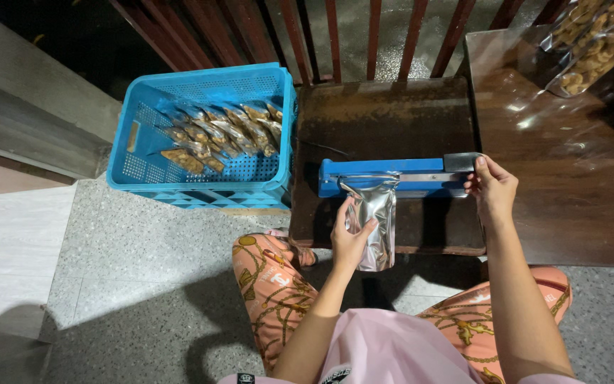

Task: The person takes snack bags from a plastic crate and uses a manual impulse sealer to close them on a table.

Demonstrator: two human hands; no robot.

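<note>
A blue heat sealer [392,178] lies on a low dark wooden stool [378,121]. A silver foil pouch [376,220] hangs from its jaw, top edge clamped under the bar. My left hand [348,238] holds the pouch from its left side. My right hand [490,188] presses on the grey end of the sealer's arm, at the right.
A blue plastic crate [143,149] with several sealed snack pouches [222,135] stands on the floor to the left. A dark wooden table [570,185] at the right carries a clear bag of snacks [598,43]. Red wooden railing bars [335,35] stand behind. My knees are below the stool.
</note>
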